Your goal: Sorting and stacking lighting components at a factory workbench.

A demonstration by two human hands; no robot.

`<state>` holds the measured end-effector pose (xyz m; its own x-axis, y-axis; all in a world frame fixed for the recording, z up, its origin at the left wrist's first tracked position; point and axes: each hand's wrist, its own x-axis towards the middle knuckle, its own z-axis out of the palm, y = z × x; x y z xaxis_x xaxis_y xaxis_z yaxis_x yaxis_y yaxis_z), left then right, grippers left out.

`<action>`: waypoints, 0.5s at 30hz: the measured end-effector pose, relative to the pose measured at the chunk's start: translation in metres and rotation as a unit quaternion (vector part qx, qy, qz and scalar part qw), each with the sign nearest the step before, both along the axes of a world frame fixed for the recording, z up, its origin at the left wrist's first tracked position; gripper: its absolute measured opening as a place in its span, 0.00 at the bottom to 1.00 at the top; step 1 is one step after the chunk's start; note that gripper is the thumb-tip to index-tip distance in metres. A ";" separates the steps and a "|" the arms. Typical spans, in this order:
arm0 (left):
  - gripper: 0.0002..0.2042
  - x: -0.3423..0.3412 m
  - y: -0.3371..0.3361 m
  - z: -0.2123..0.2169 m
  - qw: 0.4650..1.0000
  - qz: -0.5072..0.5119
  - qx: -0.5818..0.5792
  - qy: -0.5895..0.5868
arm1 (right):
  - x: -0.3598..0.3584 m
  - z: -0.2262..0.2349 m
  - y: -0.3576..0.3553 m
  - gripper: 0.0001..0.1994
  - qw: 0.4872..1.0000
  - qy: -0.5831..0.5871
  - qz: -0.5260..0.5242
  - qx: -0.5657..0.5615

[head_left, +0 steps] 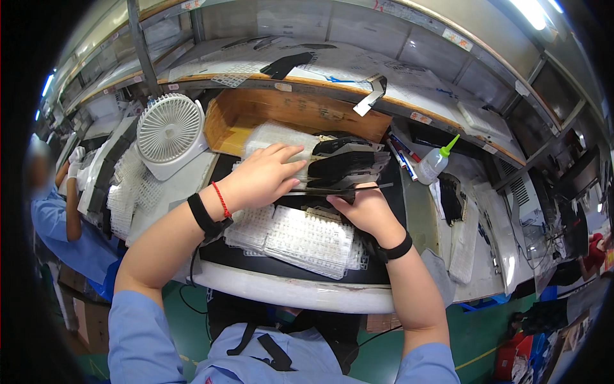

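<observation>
My left hand (272, 174) lies with its fingers stretched over translucent plastic sheets (272, 136) at the middle of the bench. To its right is a pile of thin black pieces (345, 168) with pale edges. My right hand (368, 208) is closed on the near edge of a thin dark sheet, its thumb on the near side; some of its fingers are hidden behind the sheet. In front of both hands, stacked white grid-patterned sheets (310, 238) rest on a black mat (374, 272).
Behind the hands stands an open wooden box (288, 102), with a white fan (169, 131) at its left. A squeeze bottle (433, 165) with a green nozzle and several pens (403, 157) lie right. A shelf (358, 67) runs above. Another person (70, 217) works at far left.
</observation>
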<state>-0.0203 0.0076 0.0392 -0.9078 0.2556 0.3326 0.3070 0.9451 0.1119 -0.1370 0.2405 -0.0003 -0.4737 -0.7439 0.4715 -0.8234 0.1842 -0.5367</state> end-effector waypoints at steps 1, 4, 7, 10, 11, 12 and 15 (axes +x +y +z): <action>0.15 0.002 0.002 0.003 1.000 0.003 0.013 -0.003 | -0.003 -0.004 0.000 0.16 1.000 0.000 0.000 0.000; 0.11 0.006 0.007 0.015 0.998 0.042 0.030 -0.036 | -0.008 -0.011 0.001 0.17 0.999 0.013 -0.007 0.033; 0.08 -0.002 0.004 0.011 0.990 0.065 0.099 -0.078 | -0.006 -0.008 0.000 0.17 0.999 -0.008 0.013 0.042; 0.08 -0.004 0.001 0.004 0.990 0.060 0.116 -0.054 | -0.003 0.000 -0.005 0.19 0.995 0.089 0.026 -0.041; 0.08 -0.005 0.001 0.004 0.990 0.060 0.116 -0.054 | -0.003 0.002 -0.005 0.20 0.997 0.061 0.042 -0.030; 0.08 -0.005 0.001 0.005 0.987 0.070 0.130 -0.055 | -0.002 0.005 -0.006 0.21 0.998 0.033 0.058 -0.019; 0.08 -0.009 0.003 0.009 0.982 0.100 0.157 -0.042 | 0.000 0.011 -0.008 0.21 0.998 0.040 0.045 -0.018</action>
<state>-0.0293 0.0105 0.0485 -0.9568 -0.0333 0.2889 0.0966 0.9007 0.4235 -0.1368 0.2330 0.0111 -0.3652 -0.7640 0.5320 -0.8763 0.0892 -0.4735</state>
